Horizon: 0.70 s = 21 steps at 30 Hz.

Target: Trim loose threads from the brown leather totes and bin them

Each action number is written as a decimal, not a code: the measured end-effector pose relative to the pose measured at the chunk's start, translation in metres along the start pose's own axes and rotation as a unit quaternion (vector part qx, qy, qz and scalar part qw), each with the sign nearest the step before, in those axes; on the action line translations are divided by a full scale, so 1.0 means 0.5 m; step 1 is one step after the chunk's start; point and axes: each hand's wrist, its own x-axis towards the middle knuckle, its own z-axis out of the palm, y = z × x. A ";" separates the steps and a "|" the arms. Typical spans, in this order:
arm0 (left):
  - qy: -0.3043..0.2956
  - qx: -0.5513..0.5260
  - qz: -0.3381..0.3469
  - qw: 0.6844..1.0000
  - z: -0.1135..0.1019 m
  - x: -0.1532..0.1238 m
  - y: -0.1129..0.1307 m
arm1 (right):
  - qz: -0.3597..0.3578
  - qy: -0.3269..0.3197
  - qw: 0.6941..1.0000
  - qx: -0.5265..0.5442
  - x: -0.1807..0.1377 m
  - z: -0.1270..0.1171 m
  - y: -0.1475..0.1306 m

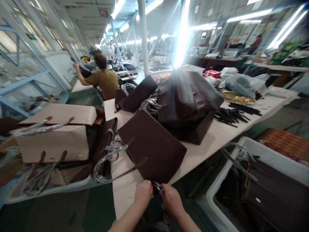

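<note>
We see the left hand (pixel 143 192) and the right hand (pixel 172 197) close together at the near edge of the surface (pixel 217 135). Both pinch a small dark strap piece (pixel 157 186) between their fingertips, at the near corner of the flat brown bag (pixel 152 146) lying directly ahead of them. Its plastic-wrapped handle (pixel 108 161) curls to the left of the left hand. Beyond the bag, further brown bags (pixel 188 100) are heaped. A white bin (pixel 267 158) stands to the right of the right hand
</note>
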 end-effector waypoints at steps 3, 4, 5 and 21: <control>0.020 -0.015 -0.018 1.000 -0.004 0.000 -0.006 | -0.002 0.007 1.000 -0.005 0.005 -0.001 0.000; 0.027 -0.018 -0.021 0.999 -0.005 0.000 -0.008 | -0.005 0.009 1.000 -0.006 0.008 -0.001 -0.001; 0.031 -0.019 -0.020 0.999 -0.007 -0.001 -0.010 | -0.007 0.011 1.000 -0.007 0.010 -0.002 -0.001; 0.037 -0.052 -0.023 0.998 0.006 0.008 -0.005 | -0.032 0.027 0.999 -0.035 0.007 0.000 -0.002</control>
